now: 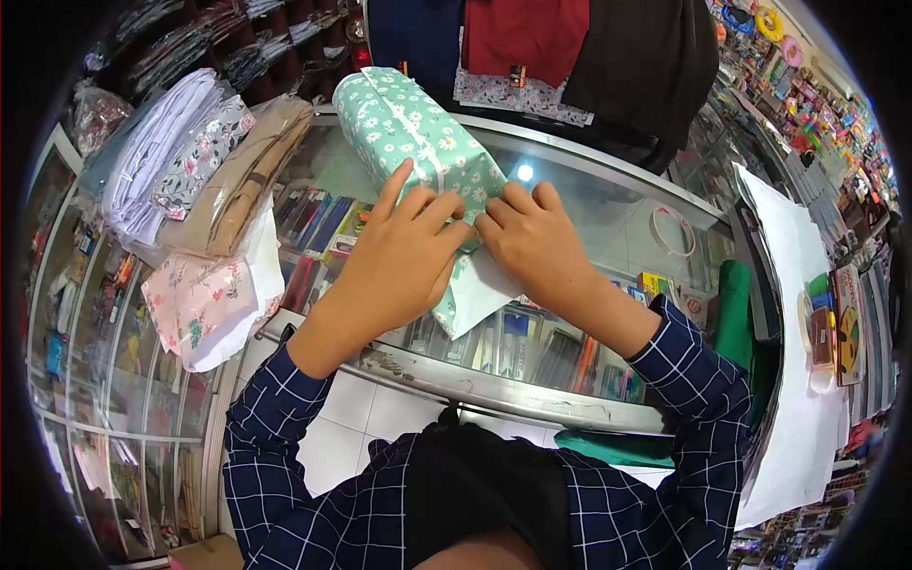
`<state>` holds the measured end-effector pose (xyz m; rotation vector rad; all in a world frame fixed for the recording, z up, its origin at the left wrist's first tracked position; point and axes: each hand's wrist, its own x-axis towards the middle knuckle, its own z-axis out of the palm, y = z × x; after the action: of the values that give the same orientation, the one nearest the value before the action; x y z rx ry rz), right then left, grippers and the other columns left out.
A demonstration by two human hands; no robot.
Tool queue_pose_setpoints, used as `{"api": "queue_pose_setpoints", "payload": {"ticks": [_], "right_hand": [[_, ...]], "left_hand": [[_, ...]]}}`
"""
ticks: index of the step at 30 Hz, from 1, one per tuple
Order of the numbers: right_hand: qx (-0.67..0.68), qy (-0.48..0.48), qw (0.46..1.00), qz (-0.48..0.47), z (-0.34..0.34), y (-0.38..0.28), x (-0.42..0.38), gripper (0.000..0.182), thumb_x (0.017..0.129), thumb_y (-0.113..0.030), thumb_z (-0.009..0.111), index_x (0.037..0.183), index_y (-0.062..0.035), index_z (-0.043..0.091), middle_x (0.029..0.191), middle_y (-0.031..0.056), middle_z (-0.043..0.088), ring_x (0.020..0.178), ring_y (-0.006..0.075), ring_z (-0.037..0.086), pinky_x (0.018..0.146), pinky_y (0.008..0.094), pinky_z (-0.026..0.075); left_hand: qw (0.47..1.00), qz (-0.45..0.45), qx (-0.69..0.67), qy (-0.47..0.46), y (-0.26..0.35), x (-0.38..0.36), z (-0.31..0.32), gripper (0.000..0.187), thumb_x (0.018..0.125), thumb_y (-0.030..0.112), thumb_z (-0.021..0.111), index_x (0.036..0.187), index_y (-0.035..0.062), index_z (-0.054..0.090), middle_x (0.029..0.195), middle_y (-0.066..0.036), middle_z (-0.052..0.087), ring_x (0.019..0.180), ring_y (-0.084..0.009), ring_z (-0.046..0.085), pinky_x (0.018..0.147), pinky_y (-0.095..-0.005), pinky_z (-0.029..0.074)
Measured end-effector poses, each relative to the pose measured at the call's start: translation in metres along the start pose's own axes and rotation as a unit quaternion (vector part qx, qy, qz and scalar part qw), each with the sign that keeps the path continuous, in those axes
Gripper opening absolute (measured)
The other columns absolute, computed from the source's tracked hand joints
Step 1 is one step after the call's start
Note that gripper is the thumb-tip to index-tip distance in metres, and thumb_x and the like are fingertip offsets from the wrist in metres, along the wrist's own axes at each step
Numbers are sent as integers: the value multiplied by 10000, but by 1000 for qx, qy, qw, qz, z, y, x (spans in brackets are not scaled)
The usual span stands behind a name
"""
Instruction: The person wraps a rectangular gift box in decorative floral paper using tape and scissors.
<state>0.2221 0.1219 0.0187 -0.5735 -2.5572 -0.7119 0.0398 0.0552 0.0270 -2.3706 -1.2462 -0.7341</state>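
A box-shaped package (418,123) in green wrapping paper with white daisies lies slanted on the glass counter. A pale strip runs along its top seam. At its near end, a loose paper flap (475,293) hangs toward me, showing its white underside. My left hand (408,247) is closed at this end, fingers curled on the wrapping paper and the index finger laid along the top. Beside it, my right hand (537,242) has its fingers bent and pressed on the paper's right corner. The fingertips of both hands are partly hidden.
The glass counter (380,359) holds stationery below its top. A tape roll (673,233) lies right of the package. Bagged folded clothes (161,152) and pink floral paper (199,299) are at left. White sheets (788,247) stand at right; trousers (527,43) hang behind.
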Motion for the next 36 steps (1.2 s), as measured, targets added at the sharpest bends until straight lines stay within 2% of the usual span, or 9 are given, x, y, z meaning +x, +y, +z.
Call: {"api": "queue_pose_setpoints", "payload": {"ticks": [5, 11, 15, 21, 27, 31, 32, 35, 36], "right_hand": [[84, -15, 996, 6, 7, 5, -3, 140, 730, -91, 635, 867, -68, 622, 878, 32, 593, 914, 199, 515, 781, 323, 363], [108, -16, 994, -14, 1, 8, -9, 141, 727, -76, 620, 865, -65, 648, 886, 37, 578, 938, 196, 523, 796, 327, 361], [67, -29, 997, -18, -3, 3, -12, 148, 740, -93, 606, 885, -73, 628, 879, 36, 561, 932, 193, 521, 784, 332, 359], [231, -28, 971, 55, -4, 5, -9, 272, 722, -47, 653, 978, -54, 561, 924, 67, 549, 930, 251, 515, 781, 376, 383], [226, 113, 963, 88, -6, 17, -4, 316, 704, -11, 670, 989, -33, 535, 963, 123, 508, 926, 304, 502, 774, 409, 403], [417, 56, 869, 261, 17, 20, -8, 565, 735, -108, 750, 1165, -12, 396, 1001, 167, 485, 920, 301, 522, 806, 394, 430], [469, -27, 818, 331, 17, 18, -8, 653, 740, -139, 768, 1215, -11, 339, 1015, 190, 518, 952, 290, 562, 795, 382, 454], [536, -93, 778, 316, 15, 22, -3, 620, 741, -110, 756, 1201, -6, 353, 1035, 224, 554, 1002, 328, 590, 798, 404, 469], [514, -53, 808, 281, 17, 18, -3, 577, 758, -73, 726, 1200, -12, 359, 1049, 246, 577, 1065, 361, 581, 844, 416, 457]], "left_hand": [[996, 41, 70, -42, -3, -3, 3, 189, 745, 54, 593, 895, 64, 707, 1028, -30, 617, 1141, -222, 526, 1173, -577, 108], [980, 41, 139, -136, 9, 2, -1, 180, 783, 70, 551, 873, 52, 706, 931, -22, 600, 1098, -194, 541, 1166, -603, 94], [974, 35, 182, -131, 13, 6, 2, 187, 794, 93, 549, 884, 51, 708, 932, -9, 586, 1059, -164, 548, 1168, -602, 73], [978, 20, 186, -87, 13, 0, 20, 217, 824, 97, 545, 966, 65, 706, 924, 5, 570, 1029, -165, 550, 1170, -575, 65], [949, 1, 262, -176, 22, 2, 26, 256, 819, 101, 561, 1028, 105, 710, 940, 15, 563, 1006, -175, 550, 1165, -569, 69], [970, 10, 226, -86, 13, -6, 25, 272, 811, 104, 569, 1041, 138, 710, 951, 16, 558, 1011, -171, 548, 1167, -551, 78], [976, 17, 199, -82, 9, -6, 23, 281, 806, 101, 571, 1048, 143, 709, 962, 15, 560, 1023, -173, 546, 1168, -546, 78], [989, 40, 111, -89, 0, -6, 17, 274, 787, 100, 605, 1038, 141, 708, 999, 6, 561, 1047, -178, 539, 1158, -535, 113], [991, 45, 81, -93, -2, -5, 14, 266, 781, 100, 621, 1029, 137, 709, 1012, 1, 562, 1054, -180, 537, 1153, -532, 130]]}}
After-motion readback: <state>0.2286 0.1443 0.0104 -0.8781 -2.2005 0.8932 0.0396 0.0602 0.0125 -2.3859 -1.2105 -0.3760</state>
